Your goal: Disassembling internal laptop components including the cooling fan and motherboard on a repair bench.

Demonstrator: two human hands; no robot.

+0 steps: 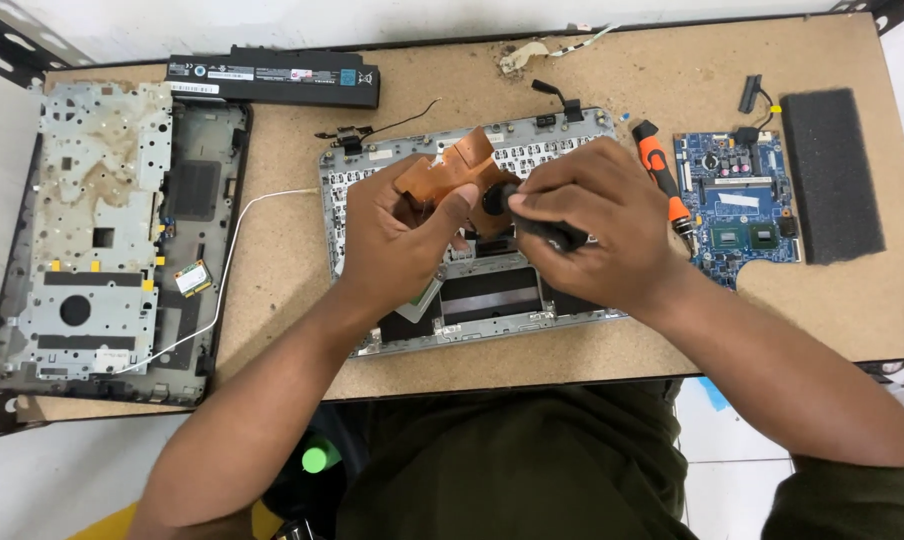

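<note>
**Fingers close around a copper heat-pipe assembly above an opened laptop**

The fingers (442, 215) of the left hand (397, 235) are curled shut around the lower end of a copper-coloured, bent metal heat-pipe assembly with a round black fan (462, 170), thumb on the near side. The assembly is held just above a silver laptop palm-rest frame with the keyboard underside showing (532, 310), in the middle of the chipboard table (292, 250). Its long axis runs from the left hand's grip up and away, slightly to the right, toward the far edge of the frame.

The right hand (597, 225) is closed on a slim black tool handle (557, 235), whose tip points left at the black fan, touching or nearly touching it; which, I cannot tell. The two hands almost meet, with the fan between them. The left hand carries the part; the right hand is nearer the fan.

Both forearms reach in from the bottom edge, wrists raised off the table. An orange-and-black screwdriver (662, 180) lies just beyond the right hand, beside a blue circuit board (737, 205).
</note>
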